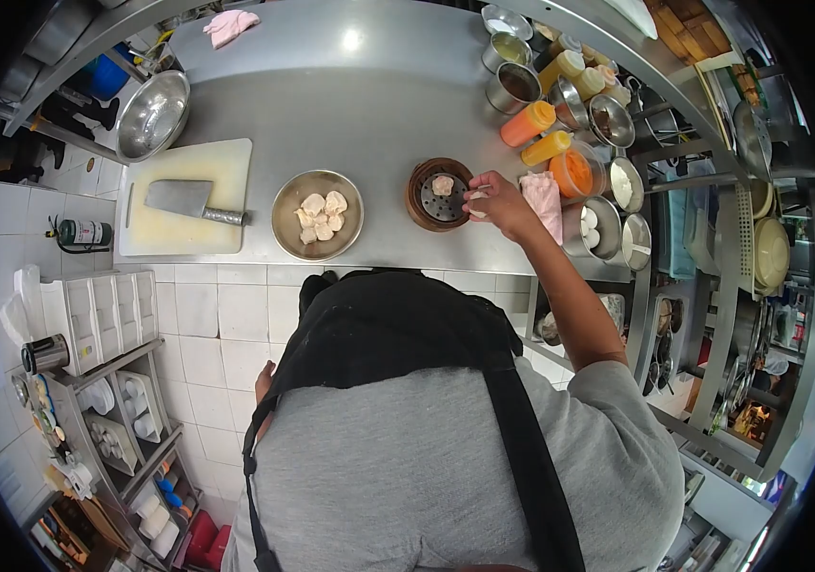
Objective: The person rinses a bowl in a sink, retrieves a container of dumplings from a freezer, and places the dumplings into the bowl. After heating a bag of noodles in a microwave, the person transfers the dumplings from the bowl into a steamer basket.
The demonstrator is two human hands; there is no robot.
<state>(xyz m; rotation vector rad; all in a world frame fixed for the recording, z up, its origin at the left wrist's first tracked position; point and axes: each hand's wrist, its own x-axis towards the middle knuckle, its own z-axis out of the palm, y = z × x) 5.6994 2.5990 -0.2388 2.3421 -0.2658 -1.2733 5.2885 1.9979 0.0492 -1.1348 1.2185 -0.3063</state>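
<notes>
My right hand [497, 202] is closed in a pinch on a pale dumpling [476, 204], at the right rim of a small round steamer basket [414, 212]. One pinkish dumpling [443, 185] sits on the perforated metal base inside that basket. To the left stands a metal bowl [279, 224] with several pale, rounded dumplings [322, 215] in it. Only a sliver of my left hand [265, 377] shows, hanging low beside the black apron; its fingers are mostly hidden.
A cleaver [179, 197] lies on a white cutting board [236, 167], with a large metal bowl [152, 116] behind. Squeeze bottles [529, 124], a pink cloth [543, 205] and a pot of white eggs [575, 238] crowd the right side. The steel table's [379, 250] front edge is near my apron.
</notes>
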